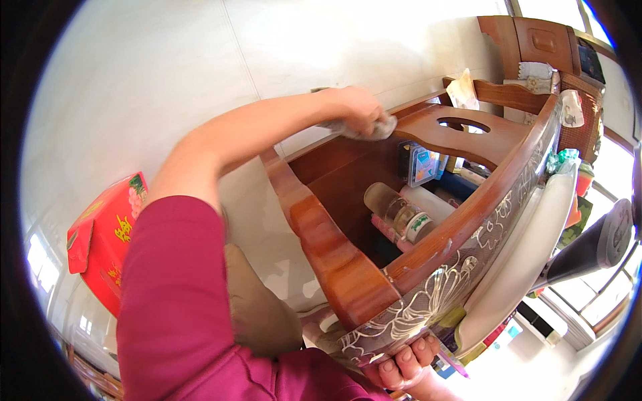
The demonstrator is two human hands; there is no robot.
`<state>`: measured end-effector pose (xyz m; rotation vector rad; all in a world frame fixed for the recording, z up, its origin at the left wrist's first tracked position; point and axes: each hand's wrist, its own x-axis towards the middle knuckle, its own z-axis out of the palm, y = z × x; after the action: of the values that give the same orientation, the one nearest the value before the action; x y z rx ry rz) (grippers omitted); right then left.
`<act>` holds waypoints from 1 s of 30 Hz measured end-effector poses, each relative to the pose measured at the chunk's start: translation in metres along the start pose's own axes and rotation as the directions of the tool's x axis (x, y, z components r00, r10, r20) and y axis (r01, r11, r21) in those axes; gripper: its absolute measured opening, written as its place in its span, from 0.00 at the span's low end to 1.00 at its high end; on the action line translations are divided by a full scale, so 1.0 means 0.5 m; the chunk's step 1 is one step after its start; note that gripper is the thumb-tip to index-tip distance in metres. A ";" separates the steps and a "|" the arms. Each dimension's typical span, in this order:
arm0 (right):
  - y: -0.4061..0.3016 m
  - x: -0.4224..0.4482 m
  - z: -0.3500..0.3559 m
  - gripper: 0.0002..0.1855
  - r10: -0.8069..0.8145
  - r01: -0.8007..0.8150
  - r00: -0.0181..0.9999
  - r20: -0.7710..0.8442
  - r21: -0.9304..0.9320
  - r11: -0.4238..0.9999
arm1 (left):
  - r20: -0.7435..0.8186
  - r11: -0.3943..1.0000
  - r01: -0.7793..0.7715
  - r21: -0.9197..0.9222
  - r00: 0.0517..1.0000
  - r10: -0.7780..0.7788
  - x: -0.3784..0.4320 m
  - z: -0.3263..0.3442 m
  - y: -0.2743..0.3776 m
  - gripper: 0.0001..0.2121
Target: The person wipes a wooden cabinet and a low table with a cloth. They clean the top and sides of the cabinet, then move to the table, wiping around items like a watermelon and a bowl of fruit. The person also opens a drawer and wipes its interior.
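Observation:
My left hand (pixel 363 113), its bare arm reaching across from a magenta sleeve, holds a bunched grey cloth (pixel 383 129) against the back edge of a brown wooden piece of furniture (pixel 346 260), beside the pale wall. At the bottom, the fingers of my right hand (pixel 409 363) curl over the corner of its top, which a clear plastic cover (pixel 426 306) with white flower patterns overlies. Inside the furniture lie a clear bottle or jar (pixel 401 213) with a white and green band, and a clear-lidded box (pixel 423 163). My right palm is hidden.
A red carton (pixel 108 240) stands at the left. At the right are a long white tray-like thing (pixel 526 250), a dark cylindrical object (pixel 592 245) and a green-tinted plastic bag (pixel 567 158). A wooden crosspiece with an oval hole (pixel 501 135) spans the furniture; a pale packet (pixel 464 91) is behind it.

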<state>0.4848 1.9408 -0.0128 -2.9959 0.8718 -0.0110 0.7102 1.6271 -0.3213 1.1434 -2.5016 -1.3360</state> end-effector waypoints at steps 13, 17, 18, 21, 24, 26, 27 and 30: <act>-0.008 0.008 -0.020 0.45 0.040 -0.039 0.989 0.140 -0.005 0.999 | -0.143 0.982 -0.147 0.118 0.976 0.164 0.013 0.114 0.046 0.06; -0.004 0.009 -0.018 0.46 0.038 -0.042 0.991 0.131 0.027 0.999 | -0.031 0.940 -0.268 0.209 0.959 0.281 -0.056 0.142 0.030 0.06; -0.009 0.001 -0.018 0.45 0.055 -0.059 0.990 0.126 0.025 0.998 | 0.099 0.949 -0.236 0.207 0.970 0.220 -0.087 0.116 0.051 0.07; -0.014 0.008 -0.015 0.44 0.064 -0.065 0.993 0.102 -0.001 0.998 | 0.363 0.960 -0.180 0.216 0.927 0.092 -0.151 0.062 0.052 0.09; -0.014 0.010 -0.011 0.44 0.065 -0.065 0.994 0.086 0.003 0.998 | 0.353 0.980 -0.119 0.157 0.934 0.057 -0.156 0.051 0.036 0.11; -0.015 0.011 -0.004 0.45 0.073 -0.075 0.996 0.056 0.019 0.997 | 0.130 0.995 -0.078 0.057 0.989 0.070 -0.150 0.052 0.039 0.13; -0.011 0.013 -0.007 0.45 0.064 -0.065 0.996 0.066 0.020 0.998 | -0.007 0.997 -0.062 0.036 0.998 0.063 -0.135 0.058 0.038 0.12; -0.010 0.014 -0.014 0.48 0.044 -0.043 0.995 0.087 -0.020 0.999 | -0.359 0.988 -0.151 0.035 0.921 0.154 -0.024 0.103 0.024 0.11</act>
<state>0.4933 1.9409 -0.0058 -2.9672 0.9326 0.1281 0.6916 1.6744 -0.3410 1.0566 -2.2734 -0.9754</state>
